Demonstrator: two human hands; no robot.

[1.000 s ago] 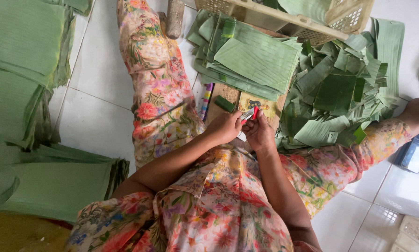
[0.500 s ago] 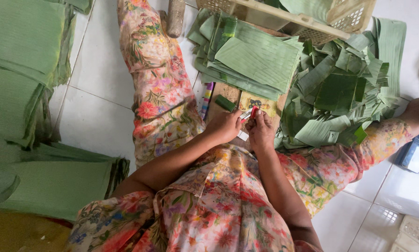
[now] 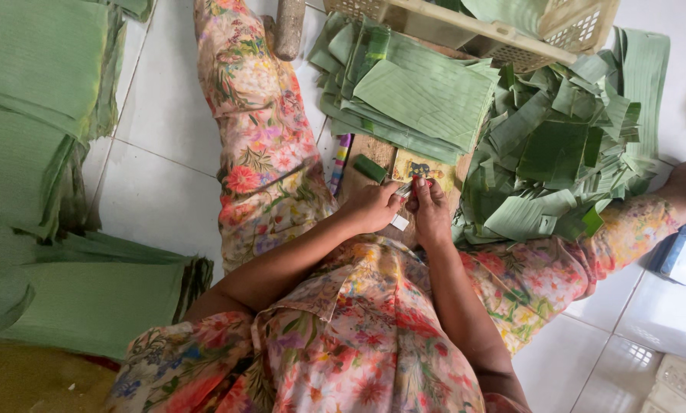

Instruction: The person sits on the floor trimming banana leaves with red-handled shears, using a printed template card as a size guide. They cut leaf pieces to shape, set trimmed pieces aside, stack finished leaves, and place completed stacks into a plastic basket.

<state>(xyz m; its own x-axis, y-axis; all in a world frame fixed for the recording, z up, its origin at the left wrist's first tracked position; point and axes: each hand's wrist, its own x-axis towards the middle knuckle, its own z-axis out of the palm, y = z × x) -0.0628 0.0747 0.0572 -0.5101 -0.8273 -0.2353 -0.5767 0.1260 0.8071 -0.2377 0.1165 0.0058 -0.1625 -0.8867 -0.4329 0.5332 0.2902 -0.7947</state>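
Both of my hands meet over a wooden board [image 3: 362, 183] between my knees; my left hand [image 3: 373, 208] and right hand [image 3: 432, 214] pinch a small red-and-silver tool [image 3: 413, 186] together, fingers closed tight around it; a small white piece [image 3: 399, 222] shows under the left thumb; cut banana-leaf sheets [image 3: 419, 95] lie stacked just beyond, loose leaf scraps [image 3: 561, 164] heaped to the right.

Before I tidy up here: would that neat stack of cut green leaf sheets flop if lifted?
Probably: the leaf sheets look thin and flat, so likely floppy and light. Their ribbed grain suggests they may tear. Loosely layered, the pile would likely slide apart.
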